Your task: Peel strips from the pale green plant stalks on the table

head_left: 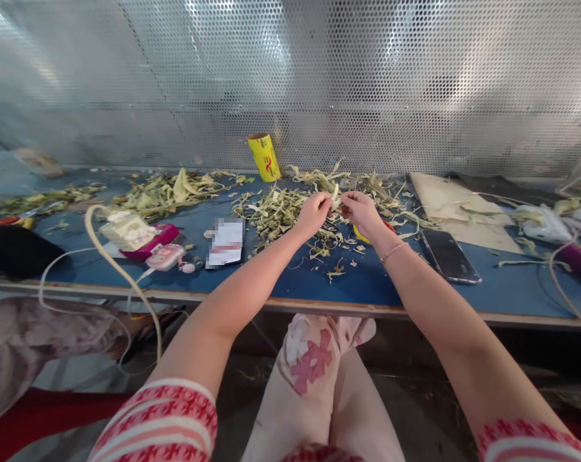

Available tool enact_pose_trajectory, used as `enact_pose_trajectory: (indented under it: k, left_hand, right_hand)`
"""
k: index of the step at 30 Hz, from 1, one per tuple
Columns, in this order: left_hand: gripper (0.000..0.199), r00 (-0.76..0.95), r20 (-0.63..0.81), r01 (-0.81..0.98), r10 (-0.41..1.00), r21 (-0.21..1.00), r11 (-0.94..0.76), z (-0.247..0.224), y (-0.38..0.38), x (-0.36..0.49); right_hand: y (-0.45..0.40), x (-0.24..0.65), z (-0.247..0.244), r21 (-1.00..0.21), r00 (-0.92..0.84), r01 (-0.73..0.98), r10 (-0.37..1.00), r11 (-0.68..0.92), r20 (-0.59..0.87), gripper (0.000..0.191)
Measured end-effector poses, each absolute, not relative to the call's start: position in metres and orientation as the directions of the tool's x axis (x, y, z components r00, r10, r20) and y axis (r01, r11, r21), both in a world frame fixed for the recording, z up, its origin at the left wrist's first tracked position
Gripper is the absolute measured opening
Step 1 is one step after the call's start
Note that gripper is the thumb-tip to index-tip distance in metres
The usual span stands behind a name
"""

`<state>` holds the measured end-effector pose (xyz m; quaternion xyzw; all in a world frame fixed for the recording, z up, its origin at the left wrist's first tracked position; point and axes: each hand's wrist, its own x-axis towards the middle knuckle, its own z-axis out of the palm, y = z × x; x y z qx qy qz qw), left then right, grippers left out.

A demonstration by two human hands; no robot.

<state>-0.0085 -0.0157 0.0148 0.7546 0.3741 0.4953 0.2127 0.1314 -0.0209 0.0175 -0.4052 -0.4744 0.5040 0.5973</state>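
Observation:
Both hands meet above a loose pile of dry, pale green plant strips point(274, 215) on the blue table. My left hand point(315, 213) is closed, thumb and fingers pinched on a small pale green strip point(336, 192). Close beside it on the right, my right hand point(360, 210) pinches the same strip, its fingers closed. A yellow object and a red one show partly beneath my right hand; what they are is hidden. Small scraps point(336, 273) lie in front of the pile.
A yellow tube point(264, 157) stands by the perforated metal wall point(319, 83). Phones point(450, 256), brown cardboard point(458, 199), a white-labelled item point(227, 242), a pink device point(165, 256) with cables, and another leaf heap point(170, 192) lie around. Someone's leg point(45, 337) is at left.

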Motion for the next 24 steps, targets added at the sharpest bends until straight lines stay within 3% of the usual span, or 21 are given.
enact_pose_trajectory:
  k: [8, 12, 16, 24]
  left_hand:
    - [0.026, 0.242, 0.492, 0.332, 0.836, 0.768, -0.548, 0.014, -0.016, -0.009]
    - [0.023, 0.259, 0.413, 0.145, 0.873, 0.877, -0.458, 0.008, -0.005, -0.007]
    - [0.019, 0.288, 0.365, -0.005, 0.885, 0.925, -0.38, 0.003, 0.004, -0.006]
    - [0.016, 0.286, 0.374, -0.029, 0.882, 0.924, -0.382, 0.002, 0.002, -0.007]
  right_hand:
    - [-0.015, 0.13, 0.012, -0.936, 0.029, -0.136, 0.945, 0.325, 0.324, 0.029]
    - [-0.016, 0.128, 0.012, -0.894, 0.005, -0.105, 0.899, 0.436, 0.438, 0.032]
    - [-0.021, 0.129, 0.014, -0.893, -0.034, -0.053, 0.893, 0.447, 0.449, 0.03]
    - [-0.018, 0.133, 0.014, -0.857, -0.086, 0.157, 0.871, 0.49, 0.483, 0.028]
